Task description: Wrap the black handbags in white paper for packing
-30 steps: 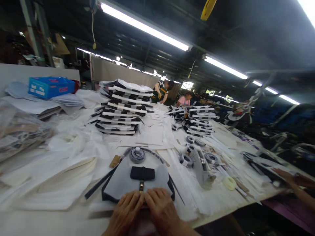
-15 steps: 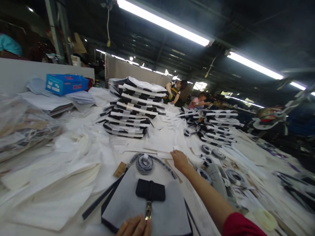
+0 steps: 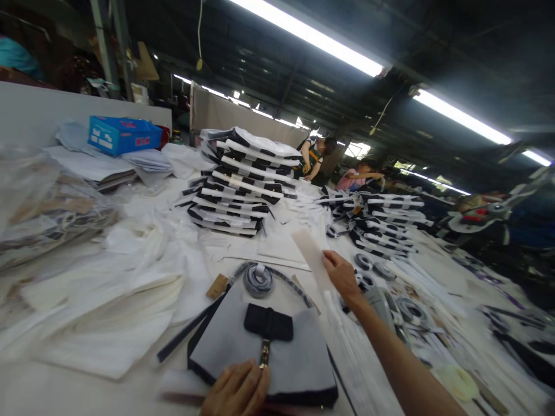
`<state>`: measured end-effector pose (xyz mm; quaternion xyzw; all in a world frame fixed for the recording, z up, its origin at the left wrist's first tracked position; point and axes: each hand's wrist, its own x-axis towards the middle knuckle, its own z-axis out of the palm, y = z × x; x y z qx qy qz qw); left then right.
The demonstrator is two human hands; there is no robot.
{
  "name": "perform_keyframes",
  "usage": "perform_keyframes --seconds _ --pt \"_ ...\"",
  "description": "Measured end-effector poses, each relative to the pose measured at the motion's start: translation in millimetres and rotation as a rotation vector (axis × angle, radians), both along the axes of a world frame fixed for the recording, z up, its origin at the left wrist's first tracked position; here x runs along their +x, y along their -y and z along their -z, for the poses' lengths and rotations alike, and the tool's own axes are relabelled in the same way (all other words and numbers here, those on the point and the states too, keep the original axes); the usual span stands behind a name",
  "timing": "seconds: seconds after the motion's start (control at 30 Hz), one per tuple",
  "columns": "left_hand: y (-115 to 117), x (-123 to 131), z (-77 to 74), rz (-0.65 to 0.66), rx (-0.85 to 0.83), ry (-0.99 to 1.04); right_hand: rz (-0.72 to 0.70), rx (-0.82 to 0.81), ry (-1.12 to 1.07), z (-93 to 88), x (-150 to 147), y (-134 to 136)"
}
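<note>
A grey handbag (image 3: 225, 341) with black edges lies before me, its dark handle (image 3: 289, 276) curving away at the far side. On its front are a black tab (image 3: 269, 322) and a gold-coloured clasp (image 3: 264, 353). My left hand (image 3: 237, 388) grips the near edge just below the clasp, the thumb out of sight. Beyond the bag on the right, my right hand (image 3: 340, 271) pinches a thin white strip (image 3: 310, 254), raised at a slant. A wrapped coiled strap (image 3: 259, 280) sits by the handle, beside a brown tag (image 3: 217, 286).
A tall stack of wrapped black-and-white bags (image 3: 243, 190) stands ahead, with another stack (image 3: 385, 216) farther right. White sheets (image 3: 117, 329) and a blue box (image 3: 124, 136) are at left. Coiled straps (image 3: 363, 262) lie at right. Two people (image 3: 313, 156) work at the back.
My right hand has lifted the white strip off the table and moved slightly right. The left hand stays at the bag's near edge, and the view has shifted a little.
</note>
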<state>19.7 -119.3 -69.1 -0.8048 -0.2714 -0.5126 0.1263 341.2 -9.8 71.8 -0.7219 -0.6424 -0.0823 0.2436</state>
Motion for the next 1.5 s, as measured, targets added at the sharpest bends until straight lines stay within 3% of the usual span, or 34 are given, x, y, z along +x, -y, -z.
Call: perform_keyframes --seconds 0.1,0.17,0.27,0.37,0.5,0.6,0.8,0.97,1.07,1.17,1.23,1.33,1.43,1.5 --pt "3 -4 -5.6 0.015 -0.029 -0.031 -0.137 0.0 -0.454 -26.9 -36 36" --pt "6 -7 -10.0 0.028 -0.093 -0.114 -0.212 -0.039 -0.549 -35.2 -67 63" --pt "10 -12 -15.0 0.079 -0.151 -0.259 -0.359 -0.02 -0.345 -28.3 -112 99" --pt "10 -14 -14.3 0.096 -0.212 -0.363 -0.532 -0.071 -0.084 -4.8 -143 126" --pt "10 -13 -7.7 0.095 -0.216 -0.343 -0.542 -0.27 0.07 24.4 -155 147" --pt "9 -12 -5.8 0.111 -0.211 -0.347 -0.515 -0.263 0.129 37.9 -154 153" --pt "9 -13 -12.2 0.108 -0.163 -0.335 -0.396 -0.036 0.183 56.1 -164 159" --pt "11 -13 -16.5 0.073 -0.178 -0.376 -0.34 0.057 -0.128 37.3 -160 154" --pt "10 -14 -17.6 0.059 -0.152 -0.359 -0.345 0.005 -0.294 9.5 -148 137" --pt "10 -14 -16.9 0.054 -0.149 -0.365 -0.409 -0.157 -0.383 -12.7 -140 111" --pt "10 -14 -16.0 0.053 -0.156 -0.391 -0.465 -0.32 -0.4 -16.7 -140 95" --pt "10 -14 -15.4 0.045 -0.152 -0.39 -0.477 -0.488 -0.359 -8.7 -148 77" --pt "10 -14 -16.3 0.035 -0.135 -0.362 -0.48 -0.498 -0.307 -4.8 -157 66" --pt "10 -14 -17.3 0.041 -0.122 -0.344 -0.494 -0.452 -0.304 -14.5 -160 60"
